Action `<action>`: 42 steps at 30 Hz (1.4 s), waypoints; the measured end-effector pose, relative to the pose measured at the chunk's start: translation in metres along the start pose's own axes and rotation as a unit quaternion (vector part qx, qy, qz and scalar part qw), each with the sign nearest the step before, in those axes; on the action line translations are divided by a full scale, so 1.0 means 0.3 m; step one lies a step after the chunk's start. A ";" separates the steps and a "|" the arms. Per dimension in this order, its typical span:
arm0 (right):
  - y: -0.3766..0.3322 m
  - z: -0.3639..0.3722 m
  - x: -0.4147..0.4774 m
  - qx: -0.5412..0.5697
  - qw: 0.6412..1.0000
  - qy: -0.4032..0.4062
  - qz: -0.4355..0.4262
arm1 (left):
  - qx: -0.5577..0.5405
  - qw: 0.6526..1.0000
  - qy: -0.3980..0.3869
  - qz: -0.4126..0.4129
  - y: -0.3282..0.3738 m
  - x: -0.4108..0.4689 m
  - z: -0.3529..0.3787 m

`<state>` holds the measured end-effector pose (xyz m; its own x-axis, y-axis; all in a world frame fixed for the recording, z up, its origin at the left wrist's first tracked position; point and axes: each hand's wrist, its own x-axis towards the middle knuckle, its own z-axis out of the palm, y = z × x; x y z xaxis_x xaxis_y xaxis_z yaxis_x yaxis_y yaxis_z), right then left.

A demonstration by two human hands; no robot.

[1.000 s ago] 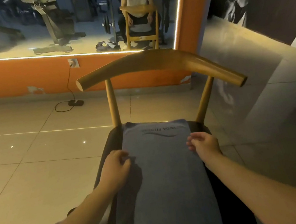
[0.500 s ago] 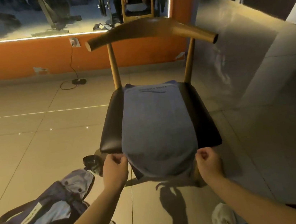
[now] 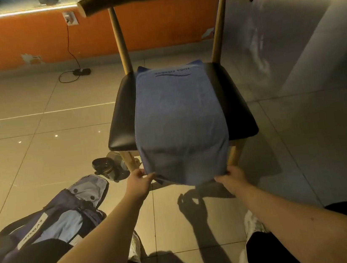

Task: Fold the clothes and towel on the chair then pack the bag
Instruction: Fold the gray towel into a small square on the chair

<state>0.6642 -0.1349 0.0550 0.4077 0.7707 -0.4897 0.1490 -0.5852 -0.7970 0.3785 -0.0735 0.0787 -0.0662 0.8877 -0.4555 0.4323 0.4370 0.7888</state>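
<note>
Towel (image 3: pixel 179 117) is lying lengthwise on the chair (image 3: pixel 123 124) seat, its near end hanging over the front edge | left hand (image 3: pixel 138 183) and right hand (image 3: pixel 231 178) are each pinching a near corner, likely readying to lift it for a fold | bag (image 3: pixel 54 222) is lying on the floor left of the chair, within reach for packing.

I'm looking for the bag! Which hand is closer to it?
Left. The left hand pinches the towel at the corner nearest the bag; the right hand pinches the opposite corner, farther from it.
</note>
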 end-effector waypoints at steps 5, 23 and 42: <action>0.140 0.020 -0.014 -0.044 0.995 -0.013 0.091 | 0.041 0.997 -0.040 -0.054 -0.125 -0.057 0.017; -0.035 -0.082 -0.233 0.040 0.992 0.092 0.073 | 0.010 0.997 0.038 -0.059 -0.013 -0.233 -0.146; -0.698 -0.393 -0.260 0.311 0.947 -0.044 -0.064 | 0.018 0.974 -0.030 0.224 0.618 -0.315 -0.412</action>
<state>0.7076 -0.1022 0.3017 0.3418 0.8590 -0.3813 -0.3790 -0.2453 -0.8923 0.3537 -0.0585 0.3192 0.1886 0.9776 -0.0932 0.4369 0.0015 0.8995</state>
